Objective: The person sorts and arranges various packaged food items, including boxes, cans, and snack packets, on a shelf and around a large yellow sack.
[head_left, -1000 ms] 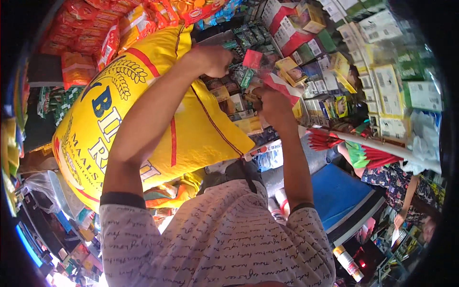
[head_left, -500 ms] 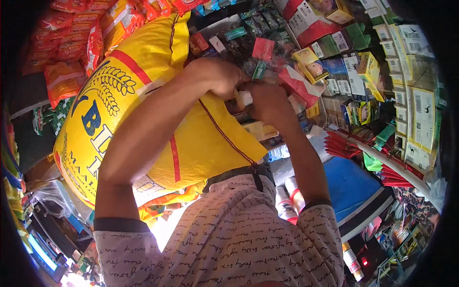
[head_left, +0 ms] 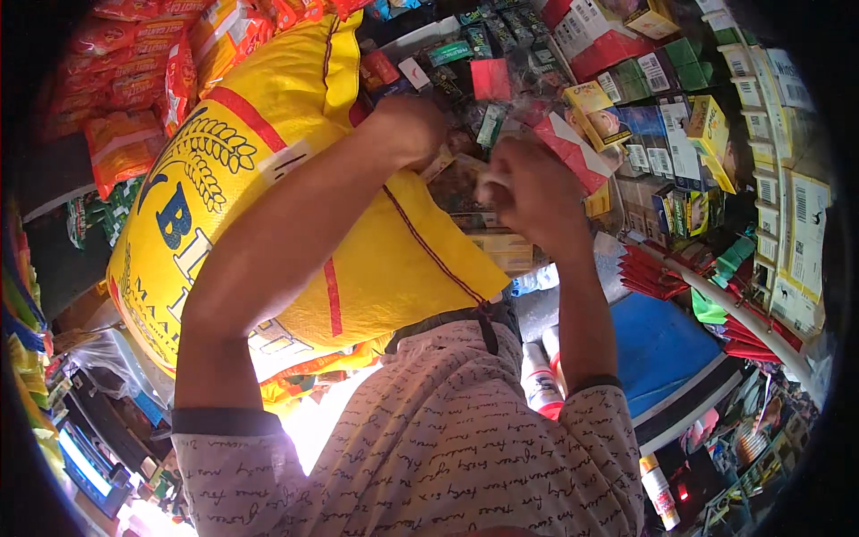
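My left hand (head_left: 410, 132) is curled at the upper middle, over the edge of a big yellow sack (head_left: 394, 255). A small pale box-like thing (head_left: 437, 166) shows at its fingers; whether the hand grips it is hidden. To the right, my right hand (head_left: 541, 192) is closed, a small whitish piece (head_left: 488, 190) at its fingertips, too blurred to name. Between the hands lies a dim, partly see-through area. Just beyond them are a pink-red box (head_left: 490, 79), a small green pack (head_left: 490, 125) and a red-and-white carton (head_left: 573, 152).
Orange-red snack packets (head_left: 125, 148) are heaped at upper left. Yellow cigarette packs (head_left: 595, 116) and stacked cartons (head_left: 796, 242) fill the right side. Red sachets (head_left: 653, 271) hang by a pale bar (head_left: 725, 304). Below them is a blue surface (head_left: 662, 349). Spray cans (head_left: 540, 380) stand near my waist.
My right hand has drawn away to the right from my left hand, with the whitish piece at its fingers. The left hand has shifted slightly; the view has moved a little.
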The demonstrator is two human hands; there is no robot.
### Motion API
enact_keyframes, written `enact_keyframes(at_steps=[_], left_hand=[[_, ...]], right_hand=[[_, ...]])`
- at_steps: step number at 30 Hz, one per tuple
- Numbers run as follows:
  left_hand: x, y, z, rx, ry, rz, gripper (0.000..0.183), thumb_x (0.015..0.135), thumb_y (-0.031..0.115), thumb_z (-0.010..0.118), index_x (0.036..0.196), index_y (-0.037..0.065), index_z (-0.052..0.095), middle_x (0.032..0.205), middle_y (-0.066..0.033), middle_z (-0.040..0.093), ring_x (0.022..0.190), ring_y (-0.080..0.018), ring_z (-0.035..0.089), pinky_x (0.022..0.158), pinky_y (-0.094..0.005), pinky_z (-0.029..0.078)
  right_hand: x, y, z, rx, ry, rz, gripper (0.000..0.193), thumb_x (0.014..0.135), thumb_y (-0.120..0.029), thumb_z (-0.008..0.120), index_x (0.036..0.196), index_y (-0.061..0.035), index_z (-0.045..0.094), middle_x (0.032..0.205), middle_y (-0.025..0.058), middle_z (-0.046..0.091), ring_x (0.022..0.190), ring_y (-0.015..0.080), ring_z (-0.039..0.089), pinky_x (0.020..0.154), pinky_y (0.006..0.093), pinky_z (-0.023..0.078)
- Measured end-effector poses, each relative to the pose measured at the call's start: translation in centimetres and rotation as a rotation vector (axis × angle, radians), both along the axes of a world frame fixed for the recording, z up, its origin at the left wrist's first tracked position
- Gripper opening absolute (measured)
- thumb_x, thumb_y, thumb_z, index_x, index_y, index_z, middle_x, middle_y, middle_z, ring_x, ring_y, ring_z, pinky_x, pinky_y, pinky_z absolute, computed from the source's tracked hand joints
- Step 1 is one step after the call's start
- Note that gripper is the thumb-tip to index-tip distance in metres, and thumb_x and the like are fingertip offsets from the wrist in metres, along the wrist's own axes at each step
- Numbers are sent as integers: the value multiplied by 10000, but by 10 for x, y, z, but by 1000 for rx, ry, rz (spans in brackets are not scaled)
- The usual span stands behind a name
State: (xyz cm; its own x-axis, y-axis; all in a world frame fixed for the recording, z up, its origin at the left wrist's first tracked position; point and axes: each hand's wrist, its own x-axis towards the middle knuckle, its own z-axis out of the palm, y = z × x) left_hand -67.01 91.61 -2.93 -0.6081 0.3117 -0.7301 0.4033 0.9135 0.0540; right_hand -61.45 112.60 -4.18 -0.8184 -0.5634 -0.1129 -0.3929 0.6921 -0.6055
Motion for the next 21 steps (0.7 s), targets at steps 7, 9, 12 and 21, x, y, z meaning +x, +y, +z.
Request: enact_keyframes(at_steps=[7,9,12,21], left_hand=[[9,-3,-3,320,52,-81,546,794,66,589,1327,181,576,1143,-164,685,1065,-346,663,875,-468,541],[12,-4,-3,289,-11,-91,555,791,183,660,1338,207,566,1138,-139,689,1086,-338,654,880,-457,540],[10,4,-4,181,-74,-105,558,782,273,725,1319,228,581,1135,-106,695,1094,-327,652,879,-436,544],[-13,-11,4,2,152,-1,278,731,127,653,985,73,751,1040,-158,724,956,-324,708,754,-442,576]], right_hand=[[15,59,51,-132,-28,-565,262,801,-64,690,1040,-53,583,948,149,641,870,374,628,787,459,493],[18,66,46,-174,-93,-776,279,801,-48,689,1061,-51,586,986,143,642,899,365,619,814,450,489],[16,62,25,63,432,-665,273,803,-31,685,1061,-58,600,1062,133,626,994,335,595,851,438,479],[-28,-55,-45,421,166,463,175,788,-134,632,926,-57,708,1039,121,681,923,292,684,763,450,559]])
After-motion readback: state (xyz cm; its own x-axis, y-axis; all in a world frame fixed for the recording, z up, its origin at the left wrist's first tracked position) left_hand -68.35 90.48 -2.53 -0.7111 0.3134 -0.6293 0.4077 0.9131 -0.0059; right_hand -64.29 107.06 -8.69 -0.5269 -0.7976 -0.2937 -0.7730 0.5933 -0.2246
